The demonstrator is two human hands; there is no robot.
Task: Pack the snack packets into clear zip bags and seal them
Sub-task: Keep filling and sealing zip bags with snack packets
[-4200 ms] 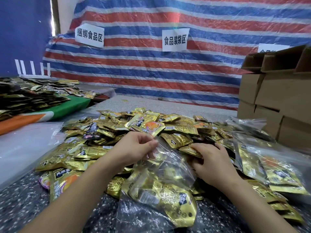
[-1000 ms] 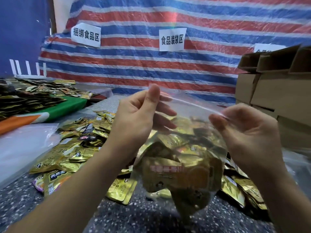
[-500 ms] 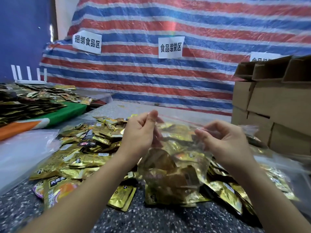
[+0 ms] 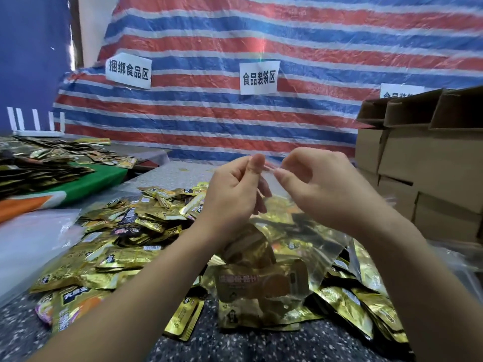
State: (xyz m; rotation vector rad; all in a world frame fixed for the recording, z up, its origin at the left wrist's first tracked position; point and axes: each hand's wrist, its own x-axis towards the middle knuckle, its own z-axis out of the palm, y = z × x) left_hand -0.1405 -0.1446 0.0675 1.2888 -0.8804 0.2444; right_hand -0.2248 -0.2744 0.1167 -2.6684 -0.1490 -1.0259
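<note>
A clear zip bag (image 4: 264,288) stuffed with gold snack packets hangs upright in front of me, its bottom near the speckled table (image 4: 261,346). My left hand (image 4: 232,194) pinches the bag's top strip between thumb and fingers. My right hand (image 4: 321,186) pinches the same strip right beside it, the two thumbs nearly touching. Loose gold snack packets (image 4: 125,239) lie heaped on the table behind and to both sides of the bag. Whether the strip is pressed closed along its length is hidden by my fingers.
Stacked cardboard boxes (image 4: 428,165) stand at the right. Filled clear bags (image 4: 366,270) lie at the right front. A sheet of clear plastic (image 4: 34,239) lies at the left, beyond it a green and orange table (image 4: 86,184) with more packets. A striped tarp (image 4: 261,113) hangs behind.
My hands lifted the filled bag off the table, held its top stretched wide, then slid together along the strip. They now pinch it close to each other at the middle.
</note>
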